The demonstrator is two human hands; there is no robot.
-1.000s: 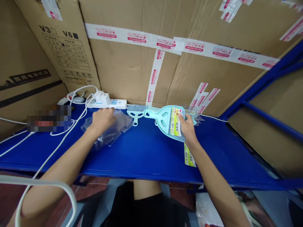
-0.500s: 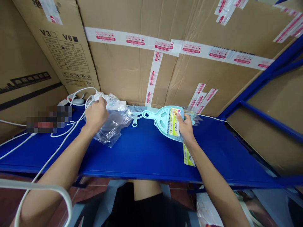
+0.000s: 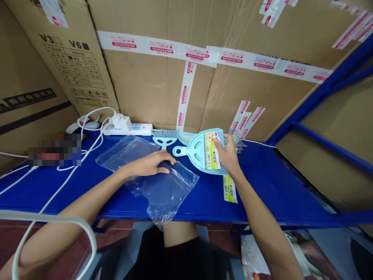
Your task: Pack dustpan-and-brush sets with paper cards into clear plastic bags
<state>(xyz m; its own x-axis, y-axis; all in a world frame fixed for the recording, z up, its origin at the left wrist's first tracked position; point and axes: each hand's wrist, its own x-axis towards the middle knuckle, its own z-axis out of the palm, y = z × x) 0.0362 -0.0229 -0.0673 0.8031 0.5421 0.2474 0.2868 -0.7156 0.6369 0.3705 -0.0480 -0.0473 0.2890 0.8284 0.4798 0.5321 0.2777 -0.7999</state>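
Note:
My right hand (image 3: 229, 153) grips a light blue dustpan (image 3: 196, 149) at its wide end, thumb over the yellow label card (image 3: 211, 151). Grey bristles of a brush nested in the pan show beside the card, and the looped handle points left. My left hand (image 3: 154, 163) rests over a clear plastic bag (image 3: 166, 192) spread on the blue table, its fingers extended and the thumb apart. Behind that hand lies a second light blue brush (image 3: 164, 137) with grey bristles. Another pale dustpan (image 3: 185, 137) sits partly hidden behind the held one.
A white power strip (image 3: 141, 129) with cables stands against the cardboard wall (image 3: 151, 89). A blurred-out item (image 3: 55, 149) lies at the left. Another yellow label card (image 3: 230, 189) is near the right forearm. A blue frame (image 3: 329, 146) borders the right side.
My left hand has come down and right from the power strip, bringing the plastic bag, which now spreads flat to the table's front edge. The right hand still holds the dustpan.

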